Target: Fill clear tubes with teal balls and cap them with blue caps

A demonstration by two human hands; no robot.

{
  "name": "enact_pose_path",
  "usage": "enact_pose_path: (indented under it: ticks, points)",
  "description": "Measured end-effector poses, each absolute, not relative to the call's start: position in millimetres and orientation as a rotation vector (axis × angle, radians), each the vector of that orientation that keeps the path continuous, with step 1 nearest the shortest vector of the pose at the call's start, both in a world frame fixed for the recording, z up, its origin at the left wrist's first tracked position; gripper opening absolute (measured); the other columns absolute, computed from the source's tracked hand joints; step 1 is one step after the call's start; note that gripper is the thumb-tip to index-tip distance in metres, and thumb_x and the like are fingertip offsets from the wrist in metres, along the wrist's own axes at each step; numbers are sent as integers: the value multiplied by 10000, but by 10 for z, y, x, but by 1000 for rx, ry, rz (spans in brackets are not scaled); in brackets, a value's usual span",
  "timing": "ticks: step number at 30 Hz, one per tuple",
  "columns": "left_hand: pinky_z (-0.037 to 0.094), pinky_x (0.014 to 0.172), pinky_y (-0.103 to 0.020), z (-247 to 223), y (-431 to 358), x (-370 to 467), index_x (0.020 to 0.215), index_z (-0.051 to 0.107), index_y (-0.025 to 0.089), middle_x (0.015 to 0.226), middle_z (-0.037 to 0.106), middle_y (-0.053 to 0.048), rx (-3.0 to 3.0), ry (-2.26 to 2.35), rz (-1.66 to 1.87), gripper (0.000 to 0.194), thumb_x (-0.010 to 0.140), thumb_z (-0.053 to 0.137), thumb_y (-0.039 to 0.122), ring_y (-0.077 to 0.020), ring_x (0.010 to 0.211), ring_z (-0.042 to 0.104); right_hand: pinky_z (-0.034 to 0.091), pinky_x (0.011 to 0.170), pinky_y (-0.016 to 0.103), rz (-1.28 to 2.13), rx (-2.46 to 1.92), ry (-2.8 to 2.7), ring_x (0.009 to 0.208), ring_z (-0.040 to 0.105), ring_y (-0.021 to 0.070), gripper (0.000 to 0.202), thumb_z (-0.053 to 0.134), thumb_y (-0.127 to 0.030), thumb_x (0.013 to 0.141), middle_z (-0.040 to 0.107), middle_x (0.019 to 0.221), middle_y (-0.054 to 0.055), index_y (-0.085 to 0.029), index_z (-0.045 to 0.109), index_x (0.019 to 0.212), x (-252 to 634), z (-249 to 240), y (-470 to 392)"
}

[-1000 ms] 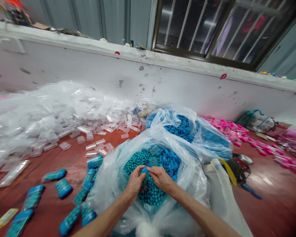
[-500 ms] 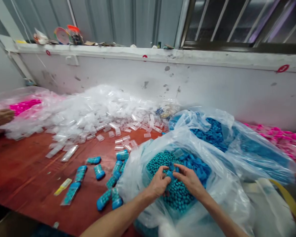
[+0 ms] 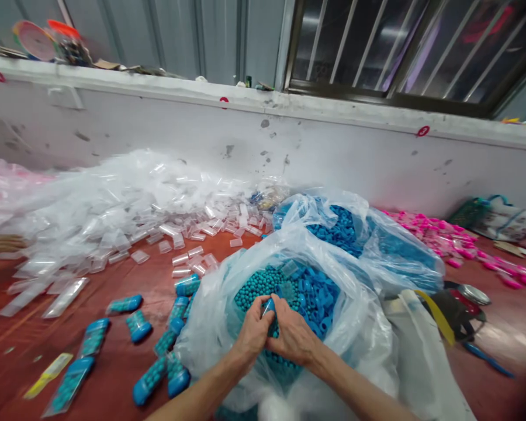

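Observation:
My left hand (image 3: 253, 330) and my right hand (image 3: 293, 332) are together over an open clear plastic bag (image 3: 201, 327). Their fingers close around a small blue-capped container (image 3: 269, 306), with the thumbs near its blue end; most of it is hidden by the fingers. Inside the bag, teal beads (image 3: 256, 286) fill the left part and loose blue caps (image 3: 319, 298) fill the right. A clear piece (image 3: 286, 289) rests on the beads just beyond my fingertips. Left of the bag lie several filled containers (image 3: 138, 326) of teal beads with blue caps.
Clear empty containers (image 3: 175, 231) are heaped at the back left of the red table (image 3: 127, 286). Another person's hand (image 3: 2, 244) is at the left edge. A second bag of blue parts (image 3: 337, 228) and pink pieces (image 3: 433, 231) lie behind. A yellow strip (image 3: 48, 375) lies front left.
My hands have drawn together around the blue-capped container, where before they were slightly apart at the blue piece. The view has swung right, showing more of the table's right side.

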State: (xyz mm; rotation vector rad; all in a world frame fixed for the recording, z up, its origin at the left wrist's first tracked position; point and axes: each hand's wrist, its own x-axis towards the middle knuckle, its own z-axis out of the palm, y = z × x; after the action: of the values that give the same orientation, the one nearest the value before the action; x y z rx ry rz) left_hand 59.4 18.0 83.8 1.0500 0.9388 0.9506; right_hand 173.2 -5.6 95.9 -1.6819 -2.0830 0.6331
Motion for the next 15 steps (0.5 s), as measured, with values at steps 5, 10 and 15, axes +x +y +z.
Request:
enact_pose_path:
  ticks: [5, 10, 15]
  points:
    - [353, 554, -212, 838, 202, 670, 874, 528, 181, 586, 504, 48, 1135, 1083, 932, 190, 691, 520, 233, -111, 548, 452, 475, 730, 403, 424, -1757, -2052, 884, 566, 284, 615, 579, -282, 653, 519, 1027, 163, -69, 372, 1191, 1636, 962, -96]
    - [375, 583, -235, 904, 182, 519, 824, 552, 194, 563, 484, 40, 1337, 1167, 881, 179, 660, 532, 264, -141, 567, 456, 437, 845, 365, 662, -1649, -2059, 1059, 508, 277, 752, 594, -292, 681, 471, 1202, 201, -53, 268, 1315, 1622, 874, -170]
    - [417, 597, -261, 1232, 147, -347, 1016, 566, 251, 626, 567, 28, 1710, 1283, 667, 350, 719, 503, 426, -174, 591, 516, 404, 873, 304, 887, -1559, -2191, 1066, 524, 232, 593, 587, -340, 756, 551, 1192, 120, -145, 406, 1286, 1923, 957, -112]
